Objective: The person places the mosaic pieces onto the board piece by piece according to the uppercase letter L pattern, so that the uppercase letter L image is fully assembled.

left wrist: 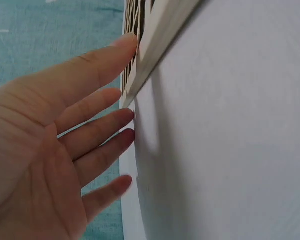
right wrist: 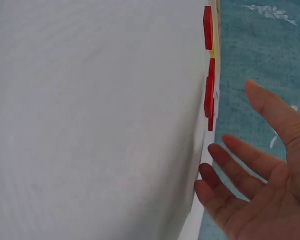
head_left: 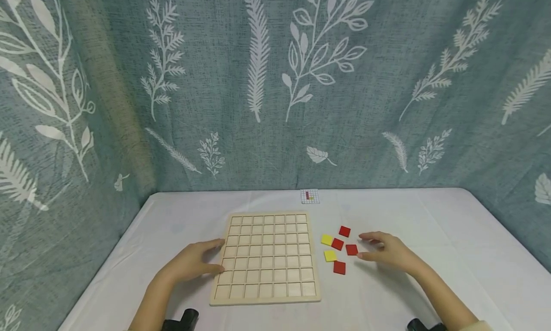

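A pale wooden grid board (head_left: 261, 301) lies flat on the table, its square cells bare. My left hand (head_left: 192, 263) is at the board's left edge, thumb and fingertips spread and close to the rim; in the left wrist view the left hand (left wrist: 45, 140) has its fingers extended. To the board's right lie several loose square tiles, among them a yellow tile (head_left: 330, 256) and a red tile (head_left: 339, 267). My right hand (head_left: 389, 251) is just right of them, nearest another red tile (head_left: 351, 250). In the right wrist view the right hand (right wrist: 265, 175) holds nothing.
A small card (head_left: 310, 196) with a printed grid and coloured squares lies at the table's back edge. White cloth (head_left: 409, 216) covers the table. A patterned blue-green curtain (head_left: 275, 154) hangs behind and at both sides. Black straps or mounts (head_left: 182, 320) show near the wrists.
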A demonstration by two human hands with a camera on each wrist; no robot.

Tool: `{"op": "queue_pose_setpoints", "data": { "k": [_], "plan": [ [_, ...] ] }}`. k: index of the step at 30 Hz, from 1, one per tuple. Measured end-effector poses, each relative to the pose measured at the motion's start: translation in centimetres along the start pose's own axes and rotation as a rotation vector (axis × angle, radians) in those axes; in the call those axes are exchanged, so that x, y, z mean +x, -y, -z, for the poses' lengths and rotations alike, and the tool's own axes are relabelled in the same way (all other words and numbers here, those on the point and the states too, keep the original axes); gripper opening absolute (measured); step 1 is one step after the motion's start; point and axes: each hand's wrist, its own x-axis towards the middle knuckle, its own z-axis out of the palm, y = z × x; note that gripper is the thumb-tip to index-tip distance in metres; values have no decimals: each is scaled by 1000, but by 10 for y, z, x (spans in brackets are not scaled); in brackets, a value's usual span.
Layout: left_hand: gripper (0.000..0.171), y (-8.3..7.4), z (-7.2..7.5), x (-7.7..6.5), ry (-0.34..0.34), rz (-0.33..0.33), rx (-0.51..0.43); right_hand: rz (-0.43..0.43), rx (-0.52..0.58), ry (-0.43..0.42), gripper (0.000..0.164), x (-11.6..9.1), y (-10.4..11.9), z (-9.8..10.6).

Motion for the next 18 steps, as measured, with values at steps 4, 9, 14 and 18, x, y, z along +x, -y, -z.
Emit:
{"op": "queue_pose_setpoints", "data": {
  "k": [4,9,14,18],
  "plan": [
    [75,5,2,-2,15,-3,-2,48,-6,25,54,1,-7,0],
    [76,11,3,-2,44,-3,-11,134,-28,67,53,4,-15,4],
    [77,13,4,-2,64,-26,-52,166,9,106,52,10,-20,8],
    [80,12,4,-1,77,-49,-96,166,15,102,51,11,-23,7]
  ]
}}
